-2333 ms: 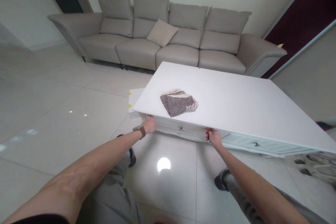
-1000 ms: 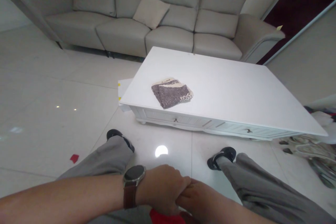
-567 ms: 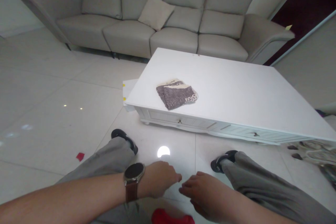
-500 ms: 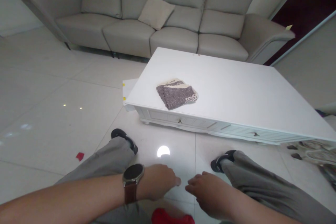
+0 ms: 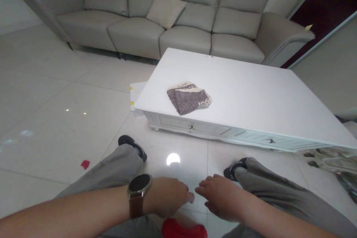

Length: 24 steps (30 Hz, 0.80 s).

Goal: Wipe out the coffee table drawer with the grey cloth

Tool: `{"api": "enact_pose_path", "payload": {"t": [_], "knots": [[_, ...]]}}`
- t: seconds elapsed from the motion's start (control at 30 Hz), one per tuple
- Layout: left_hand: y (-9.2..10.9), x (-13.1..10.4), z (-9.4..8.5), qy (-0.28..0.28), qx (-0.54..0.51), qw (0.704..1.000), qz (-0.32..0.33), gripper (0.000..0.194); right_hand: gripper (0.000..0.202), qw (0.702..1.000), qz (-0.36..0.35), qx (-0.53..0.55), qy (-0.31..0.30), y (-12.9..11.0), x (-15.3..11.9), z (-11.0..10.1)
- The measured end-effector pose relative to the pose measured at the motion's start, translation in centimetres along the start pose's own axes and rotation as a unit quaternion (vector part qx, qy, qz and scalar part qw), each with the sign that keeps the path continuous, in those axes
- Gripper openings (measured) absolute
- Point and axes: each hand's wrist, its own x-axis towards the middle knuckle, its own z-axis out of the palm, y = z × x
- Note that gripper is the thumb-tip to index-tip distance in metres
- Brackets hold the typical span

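Note:
My left hand hovers over the floor at the bottom centre, back up, with its fingers loosely bent and the tips partly hidden. A round dark-faced watch on a brown strap circles that wrist. Facing it across a small gap, my right hand has its fingers apart and holds nothing. Neither hand touches anything. Beyond them, a folded grey-brown cloth with cream edging lies near the front left of the white coffee table.
A grey sofa with a beige cushion stands behind the table. Below my hands is a red object, cut off by the frame. A small red scrap lies on the tiled floor. A white box pokes out at the table's left.
My right hand has risen slightly and come a little nearer to my left. The view has shifted slightly. The cloth stays in place on the table.

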Motion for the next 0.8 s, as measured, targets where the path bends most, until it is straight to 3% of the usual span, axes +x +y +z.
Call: {"api": "enact_pose_path", "payload": {"t": [0.37, 0.57, 0.8], "knots": [[0.3, -0.2, -0.5, 0.002, 0.024, 0.999, -0.027, 0.031, 0.029, 1.000, 0.004, 0.008, 0.014, 0.8, -0.1, 1.3], [0.4, 0.0, -0.5, -0.015, 0.028, 0.997, -0.069, 0.031, 0.029, 1.000, 0.016, 0.016, 0.005, 0.7, -0.4, 0.9], [0.3, 0.2, -0.3, -0.020, 0.026, 0.997, -0.075, 0.031, 0.030, 1.000, 0.024, 0.010, -0.014, 0.5, -0.6, 0.7]]}}
